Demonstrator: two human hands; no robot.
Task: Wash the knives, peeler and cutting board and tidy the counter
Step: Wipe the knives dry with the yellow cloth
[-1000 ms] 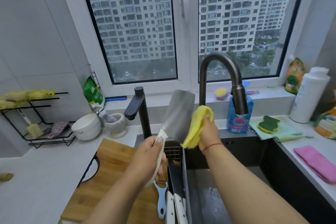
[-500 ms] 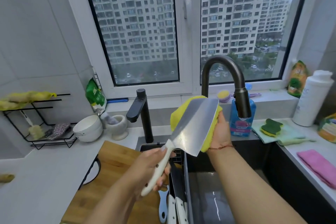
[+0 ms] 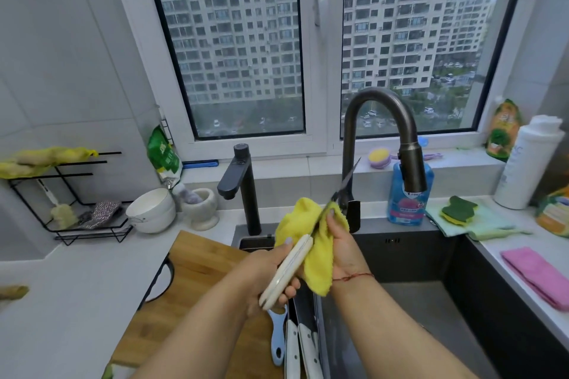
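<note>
The left hand [image 3: 271, 274] curls round the smooth cream handle of a broad steel cleaver [image 3: 289, 271], held over the near-left rim of the dark sink [image 3: 415, 258]; the blade runs edge-on toward one o'clock, its tip crossing in front of the dark curved gooseneck tap [image 3: 378, 120]. The right hand [image 3: 341, 243], a thin red thread round its wrist, pinches a soft, fuzzy yellow cloth [image 3: 314, 258] against the blade, fingers on the near side and the cloth folded round the metal just beyond the handle. Directly below the hands, at six o'clock, a pale blue plastic peeler [image 3: 277, 344] lies at the right edge of the oblong wooden cutting board [image 3: 197, 274], and two more white-handled knives [image 3: 300, 351] lie side by side in a narrow dark rack between board and basin. At eleven o'clock of the hands stands a second, angular black tap [image 3: 240, 181]. At ten o'clock sit two stacked white bowls [image 3: 151, 209] and one pale stone mortar [image 3: 203, 209]. At two o'clock stands a blue translucent bottle [image 3: 406, 200], and at three o'clock one green-and-yellow sponge [image 3: 458, 209] rests on a pale green cloth [image 3: 480, 224], with a folded pink cloth [image 3: 538, 274] on the white counter [image 3: 61, 286] toward four o'clock. A tall white cylindrical bottle [image 3: 529, 160] stands at the far right.
</note>
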